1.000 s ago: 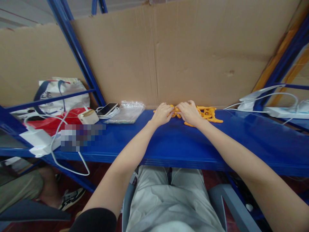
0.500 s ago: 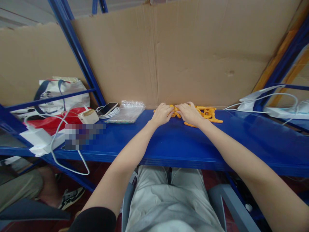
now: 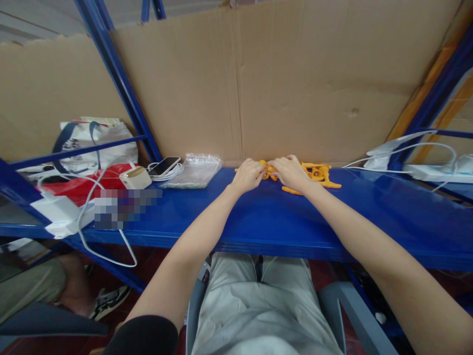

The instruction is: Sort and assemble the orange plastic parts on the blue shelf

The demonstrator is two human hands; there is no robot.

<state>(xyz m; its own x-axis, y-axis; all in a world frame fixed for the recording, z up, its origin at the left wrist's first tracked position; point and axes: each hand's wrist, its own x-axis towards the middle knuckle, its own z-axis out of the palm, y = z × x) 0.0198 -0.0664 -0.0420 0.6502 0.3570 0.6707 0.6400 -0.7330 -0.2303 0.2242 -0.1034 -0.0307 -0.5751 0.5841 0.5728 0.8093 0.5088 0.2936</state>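
Observation:
My left hand [image 3: 249, 176] and my right hand [image 3: 289, 173] are close together at the back of the blue shelf top. Between them is a small orange-yellow plastic part [image 3: 270, 169] with rounded ends, and the fingers of both hands are closed on it. My fingers hide much of its shape. More orange-yellow plastic pieces [image 3: 317, 173], some ring-shaped and some bar-like, lie beside and behind my right hand. A slim curved orange-yellow piece [image 3: 291, 190] rests just in front of that wrist.
A clear plastic bag [image 3: 195, 172], a phone [image 3: 166, 166] and a coiled white cable [image 3: 173, 173] lie to the left. Farther left are a white charger [image 3: 136, 177] and a power strip [image 3: 62, 224]. Cardboard [image 3: 295, 84] stands behind; another person's leg shows at lower left.
Both hands stay in nearly the same place. The small orange-yellow part between them has shifted or turned slightly, and the right fingers have moved a little.

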